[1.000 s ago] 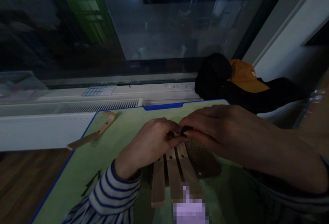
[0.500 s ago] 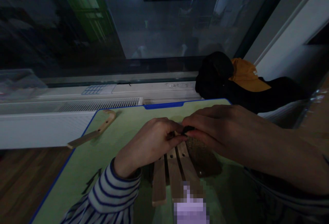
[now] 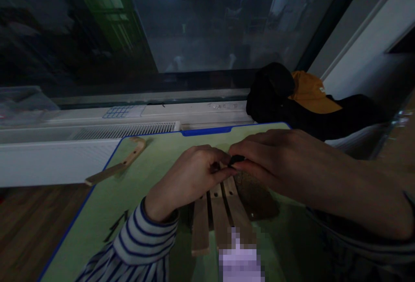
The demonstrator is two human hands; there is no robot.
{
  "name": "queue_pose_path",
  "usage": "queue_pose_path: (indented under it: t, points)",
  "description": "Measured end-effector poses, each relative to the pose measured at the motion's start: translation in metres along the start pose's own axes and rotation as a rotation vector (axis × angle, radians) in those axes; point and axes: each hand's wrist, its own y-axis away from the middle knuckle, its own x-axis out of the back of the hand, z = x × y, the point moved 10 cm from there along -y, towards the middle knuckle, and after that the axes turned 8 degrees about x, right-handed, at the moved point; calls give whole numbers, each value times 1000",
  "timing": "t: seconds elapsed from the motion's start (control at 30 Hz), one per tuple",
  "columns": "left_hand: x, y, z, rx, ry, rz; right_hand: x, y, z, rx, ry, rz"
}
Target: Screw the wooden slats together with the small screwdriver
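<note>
My left hand and my right hand meet over the middle of the table with fingertips pinched together. Between them is a small dark piece, too dim to identify; both hands grip it, the right at its right end, the left at its left end. Just below lie three wooden slats side by side, each with a dark hole; their far ends are hidden by my left hand. A brown, slightly shiny flat thing lies beside and partly under them.
On the green, blue-edged tabletop, a bent wooden piece with holes overhangs the left edge. Small black pieces lie near my left sleeve. Behind are a radiator, a window, an orange cap and dark cloth. A pixelated purple patch covers the front.
Almost nothing differs. The view has shifted slightly, and both hands keep the same pinch on the small dark piece, which has turned a little.
</note>
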Motion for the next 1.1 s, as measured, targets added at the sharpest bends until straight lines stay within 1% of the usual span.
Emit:
queue_pose_path:
  t: [0.2,0.4,0.63,0.93,1.1]
  points:
    - [1,1,1,-18,-48,10,9,4,-5,26,17,71]
    - [2,1,1,-51,-41,50,6,4,-3,14,-5,15]
    - [2,0,1,-45,-16,52,4,5,-4,13,16,-23]
    - [-1,0,2,-46,-19,13,5,4,-3,-2,20,-7]
    - [-3,1,1,-24,-7,-15,5,4,-1,-4,9,16]
